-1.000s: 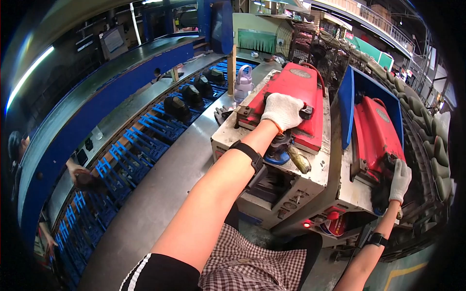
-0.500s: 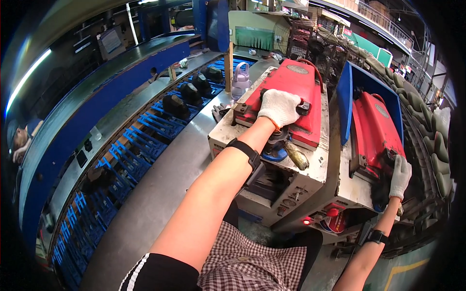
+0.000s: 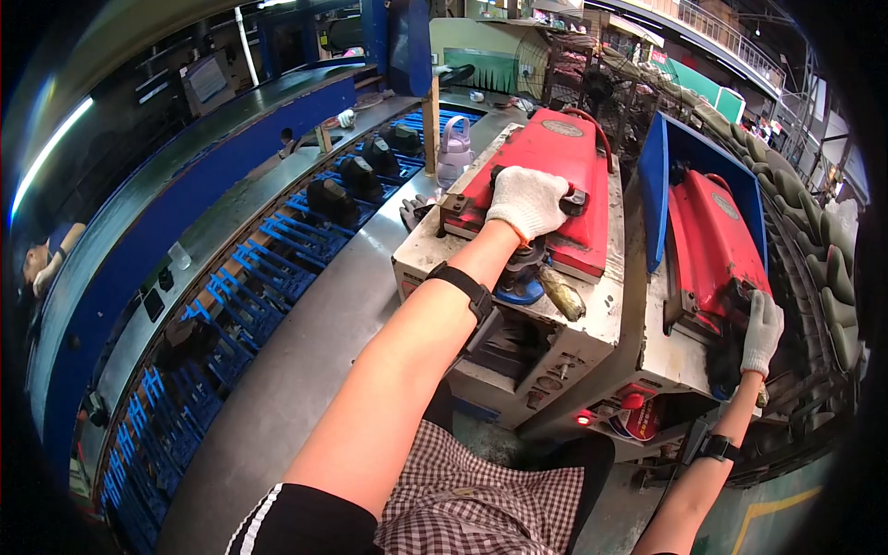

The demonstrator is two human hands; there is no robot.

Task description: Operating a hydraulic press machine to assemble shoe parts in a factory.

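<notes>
My left hand (image 3: 527, 202), in a white knit glove, is wrapped round the black handle (image 3: 576, 201) on the front of a red machine cover (image 3: 552, 146). That cover lies over a white machine body (image 3: 595, 326). To the right, my right hand (image 3: 762, 333), gloved the same way, is closed on the black handle (image 3: 739, 294) of a second red cover (image 3: 714, 231). Below my left hand are a blue round base (image 3: 519, 291) and a stained, cloth-like wrapped piece (image 3: 562, 294). What lies under both covers is hidden.
A conveyor with blue racks (image 3: 264, 259) carries several black shoe-like pieces (image 3: 330, 200) on the left, beside a metal tabletop (image 3: 305, 356). A lilac bottle (image 3: 453, 153) stands behind the left machine. Racks of olive pieces (image 3: 819, 236) line the right. Someone's arm (image 3: 63, 254) shows far left.
Both my hands stay on their handles. The view has shifted slightly. At the far left, the other person's arm has risen, and a dark piece now shows at the back near the green curtain.
</notes>
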